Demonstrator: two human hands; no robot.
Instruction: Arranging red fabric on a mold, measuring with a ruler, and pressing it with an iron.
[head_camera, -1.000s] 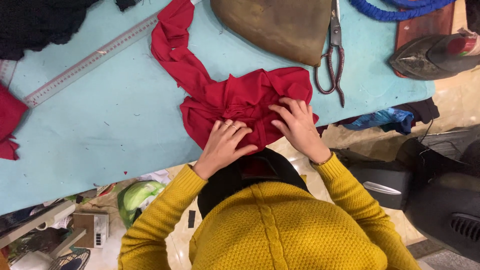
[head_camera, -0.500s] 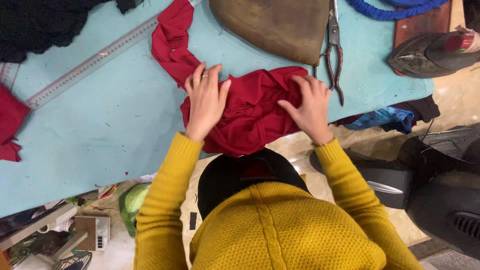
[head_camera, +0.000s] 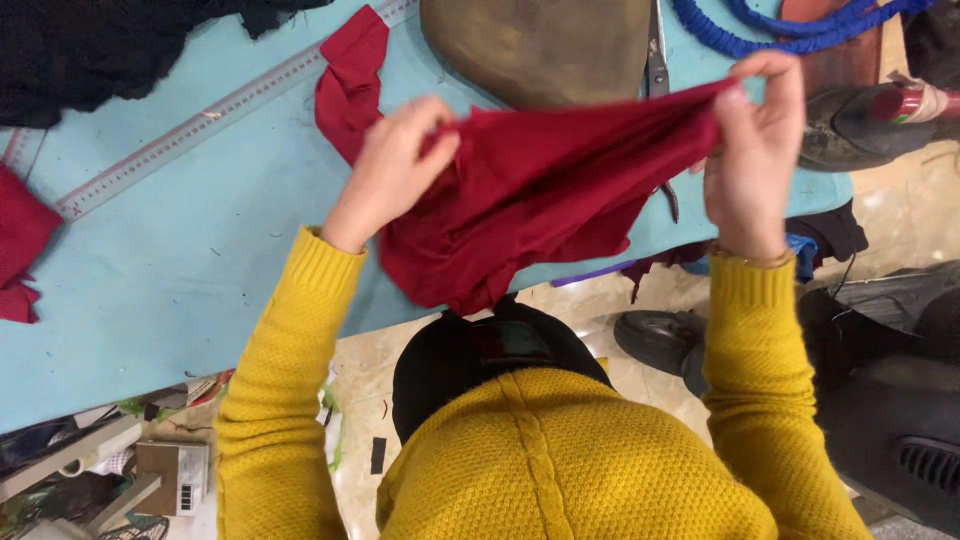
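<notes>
A: The surface is a light blue table (head_camera: 180, 260) that fills the far and left part of the view; beyond its near edge lies a pale floor with clutter.

B: And the hands?

A: Both are raised above the table with a red cloth (head_camera: 540, 190) stretched between them. The left hand (head_camera: 395, 165) is closed on the cloth's left edge, fingers curled over it. The right hand (head_camera: 750, 150) pinches the right edge between thumb and fingertips, with the other fingers loosely bent.

B: Where does the cloth sit, then?

A: It is lifted off the table and hangs in folds toward the person's body. A long tail of it runs to the far left and lies on the table beside a metal ruler (head_camera: 220, 110), which lies at a slant.

B: What else is on the table?

A: A brown, rounded leather piece (head_camera: 540, 45) at the far middle, partly behind the cloth. Scissors (head_camera: 657, 60) lie just to its right. A blue cord (head_camera: 790, 25) curls at the far right. A black fabric (head_camera: 110, 50) covers the far left corner, and a red scrap (head_camera: 20, 245) lies at the left edge.

B: And the person?

A: They wear a yellow knitted sweater (head_camera: 560, 460). A dark shoe (head_camera: 655, 340) shows on the floor at the near right.
</notes>
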